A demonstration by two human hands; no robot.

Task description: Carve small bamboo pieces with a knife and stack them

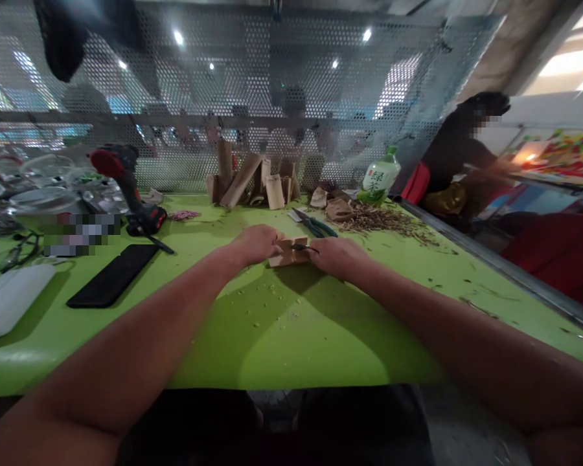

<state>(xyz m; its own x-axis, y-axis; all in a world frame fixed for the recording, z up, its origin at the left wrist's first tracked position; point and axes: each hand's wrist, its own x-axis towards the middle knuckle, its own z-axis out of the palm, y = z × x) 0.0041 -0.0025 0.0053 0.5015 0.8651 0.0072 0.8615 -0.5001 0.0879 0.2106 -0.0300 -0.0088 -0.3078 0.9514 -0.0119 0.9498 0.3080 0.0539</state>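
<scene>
Left hand (258, 243) pinches a wooden piece (279, 260), right hand (337, 255) a dark tool (299, 246), near a bottle (383, 173) labelled 绿茶.

The left hand (260, 243) holds a wooden piece (282, 257), the right hand (337, 256) a tool (300, 246).

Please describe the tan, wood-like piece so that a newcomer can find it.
On the bright green table, the bare left hand grips this tan, wood-like piece, while the right hand holds a slim, dark tool at it. Only this one is held; similar brown pieces stand before the grey perforated metal screen.
</scene>
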